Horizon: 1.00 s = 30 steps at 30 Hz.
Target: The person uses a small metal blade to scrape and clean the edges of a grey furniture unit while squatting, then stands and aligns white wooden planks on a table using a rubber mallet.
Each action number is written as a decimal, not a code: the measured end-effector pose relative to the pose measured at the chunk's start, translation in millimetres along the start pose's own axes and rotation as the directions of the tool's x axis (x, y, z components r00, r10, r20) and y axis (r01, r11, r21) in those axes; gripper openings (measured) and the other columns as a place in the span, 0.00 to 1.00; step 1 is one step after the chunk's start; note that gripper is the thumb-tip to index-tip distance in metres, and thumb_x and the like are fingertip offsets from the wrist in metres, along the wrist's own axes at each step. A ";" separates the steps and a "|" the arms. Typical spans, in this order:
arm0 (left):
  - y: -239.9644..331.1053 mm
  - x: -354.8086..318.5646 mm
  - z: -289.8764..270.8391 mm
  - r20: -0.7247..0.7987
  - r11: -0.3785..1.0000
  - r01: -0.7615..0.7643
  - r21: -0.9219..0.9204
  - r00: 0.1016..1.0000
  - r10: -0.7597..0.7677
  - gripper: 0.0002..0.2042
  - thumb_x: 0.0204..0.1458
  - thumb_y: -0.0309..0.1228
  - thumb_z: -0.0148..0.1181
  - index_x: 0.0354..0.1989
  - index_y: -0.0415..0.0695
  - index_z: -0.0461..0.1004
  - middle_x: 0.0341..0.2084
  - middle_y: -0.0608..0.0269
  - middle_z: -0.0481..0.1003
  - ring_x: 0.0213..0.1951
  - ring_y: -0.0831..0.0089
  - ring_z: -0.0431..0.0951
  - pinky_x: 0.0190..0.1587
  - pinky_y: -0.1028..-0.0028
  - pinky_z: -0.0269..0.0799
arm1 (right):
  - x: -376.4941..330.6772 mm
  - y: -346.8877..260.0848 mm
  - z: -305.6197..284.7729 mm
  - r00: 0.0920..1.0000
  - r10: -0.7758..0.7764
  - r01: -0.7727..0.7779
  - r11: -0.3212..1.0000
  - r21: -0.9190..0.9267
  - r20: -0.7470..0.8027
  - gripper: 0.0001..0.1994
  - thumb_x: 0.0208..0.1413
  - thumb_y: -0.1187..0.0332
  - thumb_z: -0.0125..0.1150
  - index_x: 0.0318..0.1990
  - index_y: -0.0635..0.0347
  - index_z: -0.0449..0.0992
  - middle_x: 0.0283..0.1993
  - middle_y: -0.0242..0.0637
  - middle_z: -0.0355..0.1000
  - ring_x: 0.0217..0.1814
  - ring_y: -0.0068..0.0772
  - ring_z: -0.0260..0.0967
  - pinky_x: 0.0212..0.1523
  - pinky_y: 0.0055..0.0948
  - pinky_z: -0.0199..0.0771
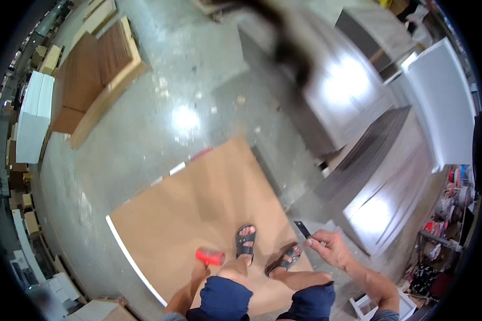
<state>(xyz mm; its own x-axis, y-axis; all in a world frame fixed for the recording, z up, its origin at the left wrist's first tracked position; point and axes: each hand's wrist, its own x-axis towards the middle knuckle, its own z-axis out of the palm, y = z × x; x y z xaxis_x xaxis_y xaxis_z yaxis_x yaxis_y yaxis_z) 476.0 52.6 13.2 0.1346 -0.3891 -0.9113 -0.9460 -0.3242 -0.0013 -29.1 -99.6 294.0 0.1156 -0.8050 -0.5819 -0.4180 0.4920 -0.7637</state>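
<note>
A red cylindrical thing (pixel 211 257) with a darker top shows at my left hand (pixel 199 270), which is closed around its near side; its exact kind cannot be made out. Below and between my hands are my two sandalled feet, on a large brown sheet (pixel 177 214) lying flat on the floor. My right hand (pixel 329 249) is raised beyond the sheet's right edge. Between its thumb and fingers it pinches a short, flat black tool (pixel 302 229) with small light spots near its outer end. That tool points up and to the left, clear of the sheet.
Tall stacks of grey panels (pixel 391 192) stand at the right, with a white panel (pixel 439 101) behind them. Brown panels (pixel 91 80) sit at the far left beside a white stack (pixel 35 117). A blurred dark shape crosses the top. White strips (pixel 177 168) lie along the sheet's far edge.
</note>
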 end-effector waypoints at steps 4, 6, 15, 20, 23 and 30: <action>56.7 -103.3 -110.2 -0.030 0.969 -0.084 -0.231 0.996 0.080 0.10 0.44 0.23 0.57 0.38 0.39 0.74 0.28 0.51 0.77 0.32 0.61 0.79 0.34 0.63 0.74 | -71.8 -26.5 -53.6 0.965 0.151 -0.166 0.985 -0.051 -0.216 0.14 0.59 0.61 0.60 0.34 0.65 0.81 0.26 0.38 0.76 0.29 0.30 0.71 0.29 0.30 0.70; 83.8 -144.2 -163.7 -0.073 0.931 -0.149 -0.332 0.989 0.132 0.10 0.44 0.23 0.57 0.37 0.39 0.74 0.27 0.51 0.76 0.31 0.61 0.79 0.33 0.63 0.74 | -111.7 -20.3 -71.2 0.891 0.283 -0.263 0.959 0.106 -0.354 0.15 0.58 0.60 0.59 0.30 0.65 0.81 0.26 0.35 0.77 0.28 0.26 0.71 0.29 0.28 0.69; 126.6 -284.3 -383.3 -0.291 0.756 -0.361 -0.547 0.928 0.232 0.09 0.44 0.22 0.56 0.36 0.40 0.73 0.25 0.53 0.75 0.28 0.62 0.77 0.30 0.63 0.72 | -257.4 73.8 -45.7 0.658 0.713 -0.605 0.692 0.393 -0.241 0.12 0.54 0.69 0.59 0.26 0.69 0.80 0.23 0.41 0.77 0.21 0.31 0.74 0.22 0.28 0.74; 152.4 -298.5 -474.5 -0.355 0.706 -0.446 -0.550 0.890 0.286 0.08 0.45 0.21 0.55 0.35 0.41 0.72 0.24 0.54 0.74 0.27 0.63 0.76 0.29 0.64 0.71 | -208.3 42.0 -20.9 0.705 0.703 -0.652 0.695 0.305 -0.094 0.13 0.57 0.64 0.59 0.32 0.66 0.82 0.27 0.40 0.79 0.25 0.30 0.76 0.25 0.29 0.77; 158.1 -282.7 -517.7 -0.369 0.695 -0.463 -0.550 0.881 0.295 0.08 0.45 0.21 0.55 0.34 0.41 0.72 0.23 0.54 0.74 0.26 0.63 0.76 0.28 0.64 0.71 | -147.6 6.8 -45.3 0.776 0.630 -0.614 0.759 0.217 -0.008 0.13 0.57 0.63 0.59 0.31 0.64 0.83 0.26 0.37 0.79 0.24 0.29 0.75 0.26 0.28 0.75; 241.6 -207.7 -615.1 -0.356 0.700 -0.519 -0.491 0.853 0.382 0.07 0.45 0.20 0.54 0.33 0.42 0.71 0.22 0.56 0.73 0.24 0.64 0.74 0.25 0.64 0.69 | 3.5 -63.3 -126.2 0.875 0.481 -0.484 0.869 0.105 0.052 0.15 0.57 0.58 0.60 0.28 0.60 0.83 0.25 0.33 0.78 0.25 0.25 0.73 0.26 0.27 0.73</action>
<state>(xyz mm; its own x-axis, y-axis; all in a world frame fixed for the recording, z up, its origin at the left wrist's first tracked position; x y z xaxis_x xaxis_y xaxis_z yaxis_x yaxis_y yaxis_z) 400.9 -475.3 455.5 -0.1414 -0.7628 -0.6309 -0.5867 -0.4488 0.6741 -115.9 -175.4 375.6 -0.0528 -0.4502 -0.8913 -0.3246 0.8519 -0.4111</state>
